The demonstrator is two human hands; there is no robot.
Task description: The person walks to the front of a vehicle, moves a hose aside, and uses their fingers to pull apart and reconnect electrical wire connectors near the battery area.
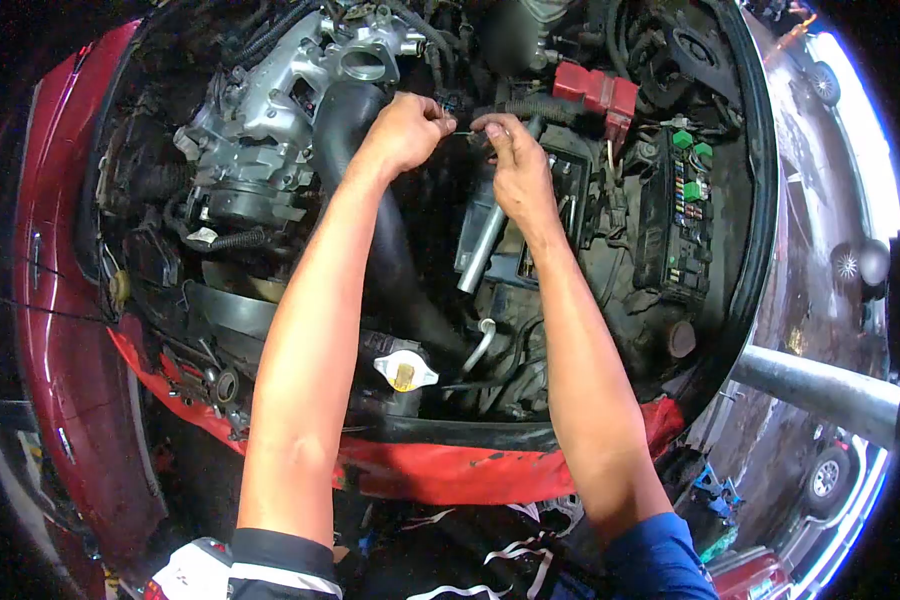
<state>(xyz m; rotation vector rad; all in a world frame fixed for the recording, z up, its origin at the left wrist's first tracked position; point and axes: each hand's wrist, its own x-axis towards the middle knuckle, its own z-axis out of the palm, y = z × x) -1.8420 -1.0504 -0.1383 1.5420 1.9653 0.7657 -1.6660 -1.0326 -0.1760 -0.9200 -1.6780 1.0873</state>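
Over the middle of the engine bay, my left hand (410, 133) is closed in a pinch, its fingertips on one end of a thin pale wire (464, 133). My right hand (518, 175) faces it from the right, its thumb and index finger closed at the other end of that strand. Only a short length of the wire shows between the fingers. Beneath my left wrist runs a thick black hose (345, 125). A silver metal tube (483, 252) lies slanted below my right hand; whether they touch I cannot tell.
The silver engine intake (270, 110) stands on the left. A red terminal cover (595, 88) and an open fuse box (682, 215) are on the right. A radiator cap (406, 372) sits in front, behind a red front panel (450, 474).
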